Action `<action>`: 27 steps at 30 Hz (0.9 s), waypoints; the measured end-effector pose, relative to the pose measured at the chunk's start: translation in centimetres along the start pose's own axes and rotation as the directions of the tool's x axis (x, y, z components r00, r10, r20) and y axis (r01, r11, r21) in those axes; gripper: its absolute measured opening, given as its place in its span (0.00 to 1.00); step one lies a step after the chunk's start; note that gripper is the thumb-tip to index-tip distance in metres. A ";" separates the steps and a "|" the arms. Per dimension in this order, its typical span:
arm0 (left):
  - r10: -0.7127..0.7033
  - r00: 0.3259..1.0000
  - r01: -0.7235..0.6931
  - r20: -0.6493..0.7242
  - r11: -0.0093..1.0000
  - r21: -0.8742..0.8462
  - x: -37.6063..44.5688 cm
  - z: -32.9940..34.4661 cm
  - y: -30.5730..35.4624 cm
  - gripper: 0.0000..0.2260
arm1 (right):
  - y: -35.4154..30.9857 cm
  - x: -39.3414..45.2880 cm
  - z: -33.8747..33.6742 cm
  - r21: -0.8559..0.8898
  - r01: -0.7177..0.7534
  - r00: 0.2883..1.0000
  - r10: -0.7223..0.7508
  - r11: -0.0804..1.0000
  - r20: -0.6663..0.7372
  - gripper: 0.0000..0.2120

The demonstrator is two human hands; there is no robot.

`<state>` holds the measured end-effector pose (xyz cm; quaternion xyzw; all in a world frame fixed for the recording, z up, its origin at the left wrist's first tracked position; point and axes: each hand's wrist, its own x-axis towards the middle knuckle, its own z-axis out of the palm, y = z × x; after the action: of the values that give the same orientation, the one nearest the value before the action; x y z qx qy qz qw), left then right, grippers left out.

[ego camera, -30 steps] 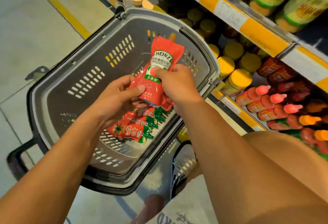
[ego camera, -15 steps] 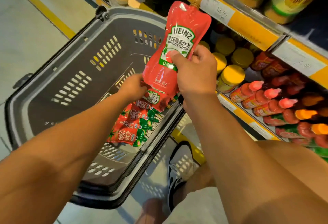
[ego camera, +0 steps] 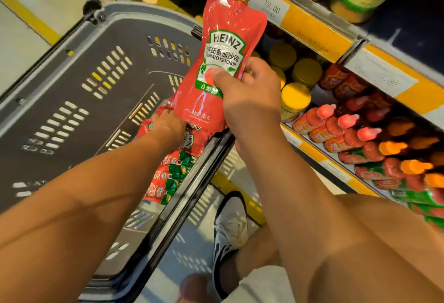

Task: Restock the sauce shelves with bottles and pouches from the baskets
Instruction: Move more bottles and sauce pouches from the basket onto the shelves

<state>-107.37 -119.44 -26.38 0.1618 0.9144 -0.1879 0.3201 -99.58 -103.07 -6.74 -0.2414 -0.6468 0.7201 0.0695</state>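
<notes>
Pouch transfer from basket [ego camera: 72,81] to shelf.
Right hand [ego camera: 249,100] grips the ketchup pouch [ego camera: 225,57] upright above the basket's shelf-side rim; left hand [ego camera: 168,125] reaches among pouches inside, finger state unclear. Next, probably: carry it shelfward into a gap.

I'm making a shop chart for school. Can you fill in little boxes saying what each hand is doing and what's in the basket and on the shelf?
Right hand: holds a red ketchup pouch upright above the basket.
Left hand: reaches down onto more pouches in the basket; grip not visible.
Shelf: yellow-lidded jars and red sauce bottles.
Price tag: 12.00.
</notes>
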 end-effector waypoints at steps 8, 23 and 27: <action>-0.001 1.000 0.001 -0.009 0.999 -0.053 -1.3 4.1 -2.1 0.21 | 0.2 -0.1 -0.1 -0.003 0.009 1.000 -0.009 1.000 0.012 0.12; -0.268 0.944 -0.005 -0.192 0.572 -0.820 -9.3 2.2 -8.2 0.14 | -2.7 -2.8 3.5 0.077 0.029 0.994 -0.037 0.997 0.102 0.08; -0.403 0.896 -0.116 -0.186 0.191 -0.975 -13.6 -0.4 -9.6 0.16 | -4.0 -4.6 2.6 0.110 0.051 0.996 -0.059 0.993 0.068 0.10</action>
<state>-101.42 -130.06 -15.01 -0.1304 0.8796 0.4378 0.1326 -97.56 -106.63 -1.61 -0.1935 -0.6154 0.7600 0.0792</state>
